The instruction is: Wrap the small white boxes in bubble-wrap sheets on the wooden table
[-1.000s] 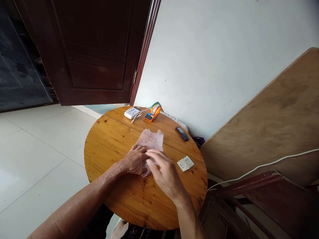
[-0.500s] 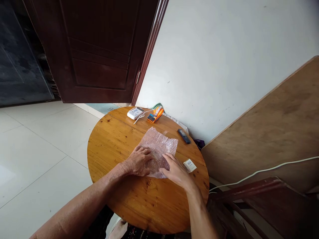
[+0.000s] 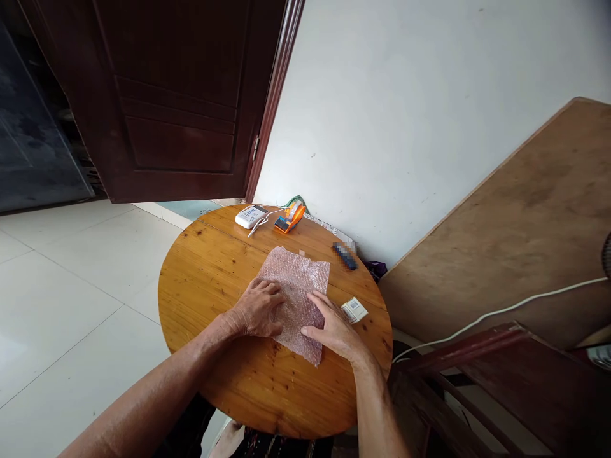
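Note:
A sheet of pinkish, clear bubble wrap (image 3: pixel 296 286) lies spread on the round wooden table (image 3: pixel 200 267), its near corner pointing down toward me. My left hand (image 3: pixel 260 308) rests on its left edge, fingers stretched over the plastic. On the right edge lies my right hand (image 3: pixel 334 326), thumb and fingers apart and touching the wrap. Neither hand grips it. Just beyond the right hand is a small pale box or card with a printed label (image 3: pixel 354 310).
At the table's far side sit a white device with a cord (image 3: pixel 251 216) and an orange tape dispenser (image 3: pixel 290 218). A dark, blurred-out object (image 3: pixel 344 254) lies near the right rim. A wall, a dark red door (image 3: pixel 176 127) and a wooden board (image 3: pixel 501 222) stand behind.
The bubble wrap's near edge now reaches farther toward me, and the sheet lies flatter. Both hands stay on its sides. The whole view has shifted slightly.

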`<state>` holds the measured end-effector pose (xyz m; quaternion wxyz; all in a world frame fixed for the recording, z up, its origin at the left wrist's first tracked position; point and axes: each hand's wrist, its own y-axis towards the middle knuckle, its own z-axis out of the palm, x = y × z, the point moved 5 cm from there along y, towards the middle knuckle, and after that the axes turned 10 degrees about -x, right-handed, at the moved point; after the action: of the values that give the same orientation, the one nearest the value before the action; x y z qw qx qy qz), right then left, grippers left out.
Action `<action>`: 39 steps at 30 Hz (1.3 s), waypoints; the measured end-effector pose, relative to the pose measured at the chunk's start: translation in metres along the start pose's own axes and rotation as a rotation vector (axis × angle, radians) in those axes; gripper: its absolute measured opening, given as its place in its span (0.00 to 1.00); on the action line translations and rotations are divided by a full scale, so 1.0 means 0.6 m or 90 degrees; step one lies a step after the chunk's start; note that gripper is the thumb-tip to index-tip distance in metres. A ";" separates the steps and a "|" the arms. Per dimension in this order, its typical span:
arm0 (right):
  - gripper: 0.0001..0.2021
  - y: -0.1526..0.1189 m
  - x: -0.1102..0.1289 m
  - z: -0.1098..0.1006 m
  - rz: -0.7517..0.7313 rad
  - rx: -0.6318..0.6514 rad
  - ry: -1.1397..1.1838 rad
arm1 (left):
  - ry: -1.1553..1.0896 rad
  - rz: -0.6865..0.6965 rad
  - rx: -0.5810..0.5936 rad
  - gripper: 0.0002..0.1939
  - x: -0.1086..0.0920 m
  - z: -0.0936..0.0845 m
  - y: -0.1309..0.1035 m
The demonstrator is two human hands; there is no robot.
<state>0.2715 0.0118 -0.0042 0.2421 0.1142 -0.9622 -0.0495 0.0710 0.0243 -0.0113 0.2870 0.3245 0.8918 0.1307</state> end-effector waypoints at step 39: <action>0.26 -0.011 0.037 0.040 0.003 -0.156 -0.213 | 0.165 0.117 0.096 0.39 0.026 0.045 0.045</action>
<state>0.2424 0.0011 -0.0162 0.0911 0.0719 -0.9761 -0.1839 0.0911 0.0562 -0.0281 0.1313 0.4062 0.8950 0.1296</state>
